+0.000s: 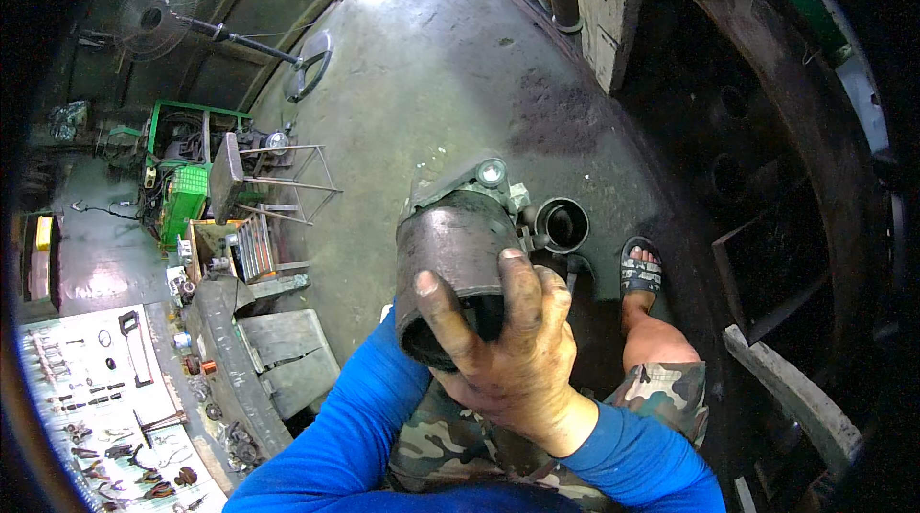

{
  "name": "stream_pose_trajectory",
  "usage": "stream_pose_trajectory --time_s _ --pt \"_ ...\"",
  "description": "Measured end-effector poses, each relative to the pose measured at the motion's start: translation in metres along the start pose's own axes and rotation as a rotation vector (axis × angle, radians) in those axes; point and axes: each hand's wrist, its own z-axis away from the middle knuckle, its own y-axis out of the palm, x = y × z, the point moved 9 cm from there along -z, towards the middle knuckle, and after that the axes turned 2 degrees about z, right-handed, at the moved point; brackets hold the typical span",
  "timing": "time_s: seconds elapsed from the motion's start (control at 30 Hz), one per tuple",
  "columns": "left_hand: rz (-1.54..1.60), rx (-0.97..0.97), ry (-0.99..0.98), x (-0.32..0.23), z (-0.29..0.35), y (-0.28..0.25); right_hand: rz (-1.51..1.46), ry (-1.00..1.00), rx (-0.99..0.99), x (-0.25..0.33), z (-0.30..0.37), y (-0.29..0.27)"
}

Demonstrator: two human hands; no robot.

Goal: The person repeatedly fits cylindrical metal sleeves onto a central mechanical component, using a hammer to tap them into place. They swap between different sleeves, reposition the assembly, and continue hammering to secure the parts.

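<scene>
Fingers (521,291) of the right hand (517,360) stand wide across a dark metal cylinder (452,243), grip unclear; the left hand is hidden. Under them its near end is already uncovered; past the fingertips, a bracket (466,182) seems still attached. What else remains doesn't show.
</scene>
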Motion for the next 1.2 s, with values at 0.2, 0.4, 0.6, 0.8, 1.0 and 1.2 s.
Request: stream_pose_trajectory --time_s 0.2,0.4,0.6,0.8,1.0,1.2 --pt "-0.922 -0.161 0.323 -0.073 0.006 0.013 0.117 -0.043 -0.049 0.005 0.0 -0.004" --pt "-1.493 -0.329 0.497 -0.127 0.018 0.043 0.222 -0.036 -0.087 0.008 -0.012 -0.01" --pt "-1.803 -0.465 0.62 -0.164 0.029 0.078 0.201 -0.038 -0.063 0.003 -0.024 -0.002" --pt "-1.575 -0.636 0.441 -0.173 0.025 0.079 0.128 0.028 -0.046 -0.007 -0.037 0.005" --pt "-1.193 -0.462 0.374 -0.128 0.002 0.069 0.022 0.134 0.017 -0.022 -0.059 0.022" --pt "-0.038 -0.189 -0.024 -0.025 -0.03 0.042 -0.19 0.262 0.156 -0.065 -0.066 0.026"
